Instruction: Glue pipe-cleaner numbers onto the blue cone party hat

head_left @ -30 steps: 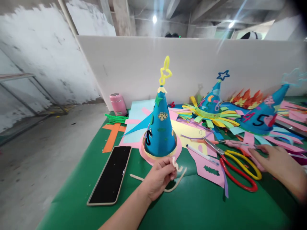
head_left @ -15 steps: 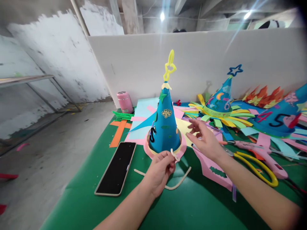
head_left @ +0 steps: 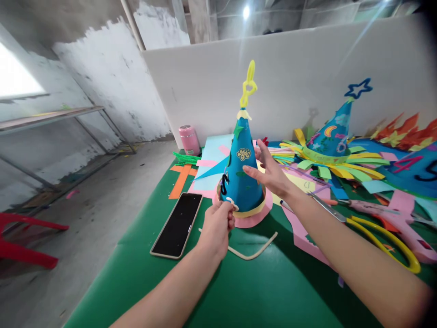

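Note:
A blue paper cone hat (head_left: 244,182) stands upright on the green table, with a pink brim and a yellow pipe-cleaner shape (head_left: 248,86) at its tip. In my left hand (head_left: 218,223), closed at the hat's lower front, is a small bent white pipe cleaner (head_left: 232,203). My right hand (head_left: 271,171) is open at the hat's right side, thumb and fingers spread around it; whether it touches the cone I cannot tell. Another length of white pipe cleaner (head_left: 252,256) lies curved on the table below my left hand.
A phone (head_left: 176,225) lies left of the hat, with a pink bottle (head_left: 189,140) behind it. To the right are yellow-handled scissors (head_left: 385,232), a pink glue gun (head_left: 406,218), paper scraps and another decorated hat (head_left: 329,134). A red stool (head_left: 27,241) stands on the floor.
My right hand has moved left and up to the hat's side. My left hand has shifted with the bent white pipe cleaner to the hat's lower left front. The view has turned slightly left.

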Tool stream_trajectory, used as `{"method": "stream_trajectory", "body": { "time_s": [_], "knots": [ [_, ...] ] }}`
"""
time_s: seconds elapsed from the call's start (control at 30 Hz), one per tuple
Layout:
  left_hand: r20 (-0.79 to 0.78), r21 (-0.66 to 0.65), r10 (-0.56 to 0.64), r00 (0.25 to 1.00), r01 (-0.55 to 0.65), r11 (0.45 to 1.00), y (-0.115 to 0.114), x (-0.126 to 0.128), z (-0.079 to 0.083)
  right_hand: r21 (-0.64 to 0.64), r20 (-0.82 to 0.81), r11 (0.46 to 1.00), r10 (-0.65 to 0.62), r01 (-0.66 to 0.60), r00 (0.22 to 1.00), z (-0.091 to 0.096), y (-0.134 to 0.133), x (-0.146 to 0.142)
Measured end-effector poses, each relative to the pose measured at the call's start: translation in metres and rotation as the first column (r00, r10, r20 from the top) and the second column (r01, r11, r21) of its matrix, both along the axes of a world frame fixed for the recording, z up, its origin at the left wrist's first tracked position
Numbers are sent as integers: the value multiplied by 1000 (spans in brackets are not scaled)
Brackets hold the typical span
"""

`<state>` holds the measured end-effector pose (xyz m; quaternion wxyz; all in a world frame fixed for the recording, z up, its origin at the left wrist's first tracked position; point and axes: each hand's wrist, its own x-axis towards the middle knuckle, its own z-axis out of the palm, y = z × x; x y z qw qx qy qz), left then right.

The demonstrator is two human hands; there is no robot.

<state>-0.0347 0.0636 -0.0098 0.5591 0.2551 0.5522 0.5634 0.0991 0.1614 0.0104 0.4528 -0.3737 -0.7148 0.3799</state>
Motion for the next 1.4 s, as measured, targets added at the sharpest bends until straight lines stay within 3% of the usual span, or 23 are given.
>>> {"method": "stream_trajectory", "body": {
  "time_s": [0.27, 0.43, 0.6, 0.77, 1.13, 1.4],
  "knots": [
    [-294, 58, -3, 956, 21, 998, 9, -3, 3, -10, -90, 996, 89, -90, 992, 5, 4, -10],
    [-562, 158, 51, 825, 47, 986, 16, -4, 10, 60, -97, 995, 83, -77, 992, 2, 5, -9],
    [-721, 202, 76, 689, 105, 974, 19, -1, 14, 71, -96, 995, 79, -72, 992, -2, 6, -9],
    [-787, 192, 81, 612, 119, 974, 25, -1, 12, 44, -138, 995, 98, -93, 986, 0, 5, -10],
    [-845, 176, 77, 529, 138, 975, 34, -3, 7, 86, -151, 989, 136, -124, 979, 1, 5, -9],
    [-861, 179, 79, 502, 153, 972, 33, -6, 5, 63, -6, 992, 114, -113, 993, -5, 1, -3]
  ]
}}
